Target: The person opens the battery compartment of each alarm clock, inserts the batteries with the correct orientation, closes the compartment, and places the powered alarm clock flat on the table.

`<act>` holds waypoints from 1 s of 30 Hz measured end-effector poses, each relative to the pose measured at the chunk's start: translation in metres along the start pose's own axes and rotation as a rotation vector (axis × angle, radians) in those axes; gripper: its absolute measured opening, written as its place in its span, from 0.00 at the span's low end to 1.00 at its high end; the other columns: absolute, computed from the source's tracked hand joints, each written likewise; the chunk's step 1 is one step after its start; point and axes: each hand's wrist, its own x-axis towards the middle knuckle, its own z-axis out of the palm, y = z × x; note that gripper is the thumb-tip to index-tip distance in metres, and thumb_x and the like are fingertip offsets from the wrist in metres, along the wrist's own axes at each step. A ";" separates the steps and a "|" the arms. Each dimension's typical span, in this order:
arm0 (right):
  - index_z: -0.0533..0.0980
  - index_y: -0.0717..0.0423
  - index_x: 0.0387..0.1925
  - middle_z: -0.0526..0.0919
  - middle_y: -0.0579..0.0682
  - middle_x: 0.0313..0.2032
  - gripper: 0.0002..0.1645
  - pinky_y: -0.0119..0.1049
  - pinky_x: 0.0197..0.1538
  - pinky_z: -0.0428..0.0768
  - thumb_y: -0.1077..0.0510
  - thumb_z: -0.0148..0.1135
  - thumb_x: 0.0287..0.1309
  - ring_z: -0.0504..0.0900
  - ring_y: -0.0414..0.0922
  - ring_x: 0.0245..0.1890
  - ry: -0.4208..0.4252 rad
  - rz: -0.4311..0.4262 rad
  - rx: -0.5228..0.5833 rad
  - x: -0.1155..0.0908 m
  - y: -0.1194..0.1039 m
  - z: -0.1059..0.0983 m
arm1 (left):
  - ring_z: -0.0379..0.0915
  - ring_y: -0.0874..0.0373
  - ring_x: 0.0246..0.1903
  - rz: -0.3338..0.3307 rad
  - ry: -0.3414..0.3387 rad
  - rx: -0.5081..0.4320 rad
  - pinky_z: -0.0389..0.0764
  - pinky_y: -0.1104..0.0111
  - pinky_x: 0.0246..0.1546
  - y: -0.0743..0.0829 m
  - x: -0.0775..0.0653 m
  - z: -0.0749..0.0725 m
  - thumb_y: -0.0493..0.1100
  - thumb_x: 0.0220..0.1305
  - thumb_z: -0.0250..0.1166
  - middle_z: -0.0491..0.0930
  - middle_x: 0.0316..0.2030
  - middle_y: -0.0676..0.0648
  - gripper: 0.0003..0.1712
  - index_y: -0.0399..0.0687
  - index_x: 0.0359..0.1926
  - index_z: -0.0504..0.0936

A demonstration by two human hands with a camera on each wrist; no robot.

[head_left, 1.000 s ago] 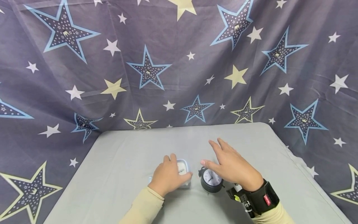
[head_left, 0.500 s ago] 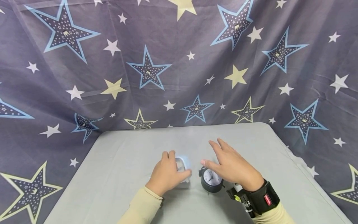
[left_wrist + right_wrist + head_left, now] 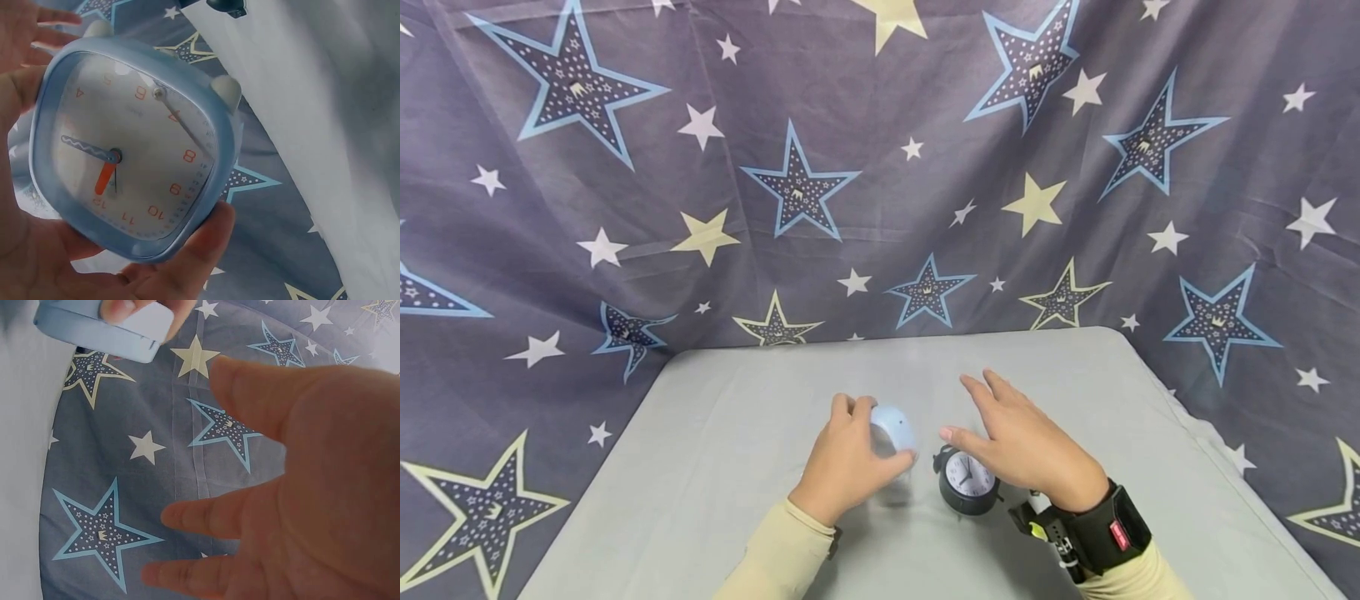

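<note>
We see the left hand (image 3: 842,467) gripping the blue clock (image 3: 897,425), left of the black clock (image 3: 967,482); the right hand (image 3: 1026,437) spreads wide, holding nothing. We judge the blue clock light, stiff and slick, best held by its rim (image 3: 165,70). The left wrist view shows orange numerals (image 3: 189,156) unreadable in the head view.

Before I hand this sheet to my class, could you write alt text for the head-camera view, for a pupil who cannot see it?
A person's left hand grips a light-blue clock over a pale grey surface. The right hand, open with fingers extended, is beside a black alarm clock. A dark star-patterned cloth hangs behind.
</note>
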 end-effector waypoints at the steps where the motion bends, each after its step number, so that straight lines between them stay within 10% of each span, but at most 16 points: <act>1: 0.54 0.44 0.72 0.51 0.61 0.72 0.53 0.62 0.64 0.62 0.21 0.46 0.53 0.56 0.61 0.70 0.000 0.000 0.001 0.000 0.000 0.000 | 0.68 0.59 0.25 0.009 0.013 -0.005 0.74 0.70 0.27 0.000 0.000 0.000 0.69 0.38 0.68 0.64 0.41 0.46 0.46 0.44 0.52 0.73; 30: 0.61 0.43 0.70 0.56 0.61 0.71 0.50 0.62 0.63 0.63 0.22 0.49 0.52 0.60 0.62 0.67 -0.032 -0.008 -0.031 0.000 -0.002 0.002 | 0.66 0.60 0.23 0.097 0.081 -0.095 0.70 0.75 0.20 0.003 0.001 -0.004 0.70 0.33 0.72 0.62 0.41 0.51 0.46 0.48 0.48 0.66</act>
